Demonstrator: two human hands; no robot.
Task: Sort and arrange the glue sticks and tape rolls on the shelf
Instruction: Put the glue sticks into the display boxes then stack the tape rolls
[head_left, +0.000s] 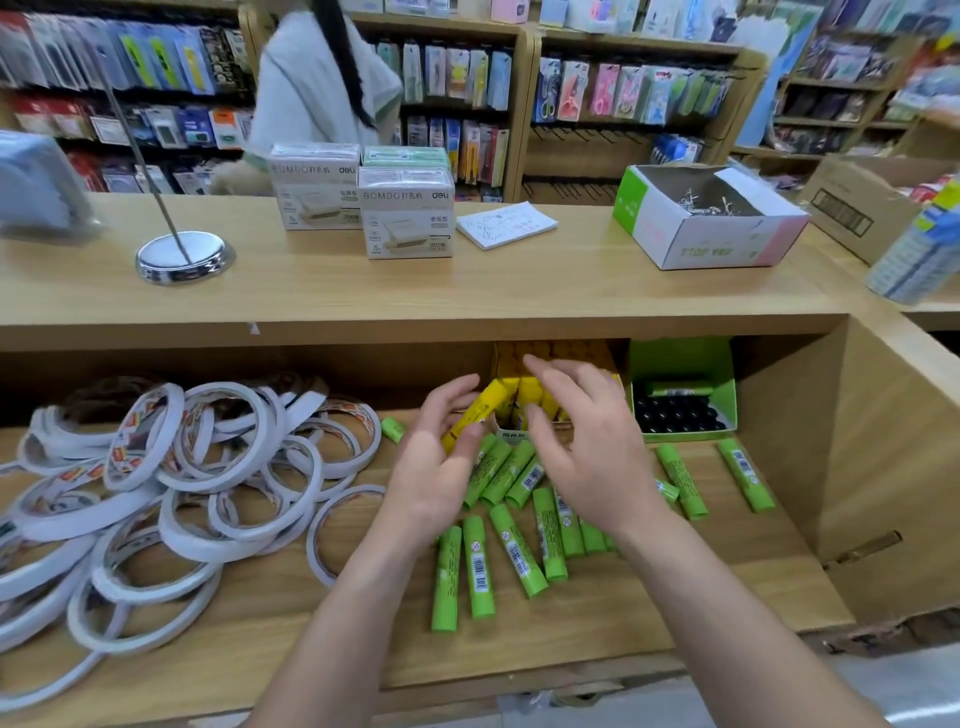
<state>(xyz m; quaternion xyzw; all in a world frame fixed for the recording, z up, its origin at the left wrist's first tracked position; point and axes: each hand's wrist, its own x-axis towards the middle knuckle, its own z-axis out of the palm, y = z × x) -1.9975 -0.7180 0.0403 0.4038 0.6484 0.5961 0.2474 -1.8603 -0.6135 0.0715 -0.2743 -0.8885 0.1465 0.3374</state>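
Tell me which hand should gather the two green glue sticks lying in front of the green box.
Right. The right hand is free and nearer those green glue sticks; the left hand holds a yellow glue stick.

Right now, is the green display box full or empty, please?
Nearly full: black caps fill the green box, one green stick lying on top.

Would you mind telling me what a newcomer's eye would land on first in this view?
The bright green glue sticks scattered loose across the middle of the lower shelf stand out first, with a big tangled heap of white tape rolls to their left. Above the sticks, the left hand holds a yellow glue stick by the yellow box, and the right hand hovers open beside it.
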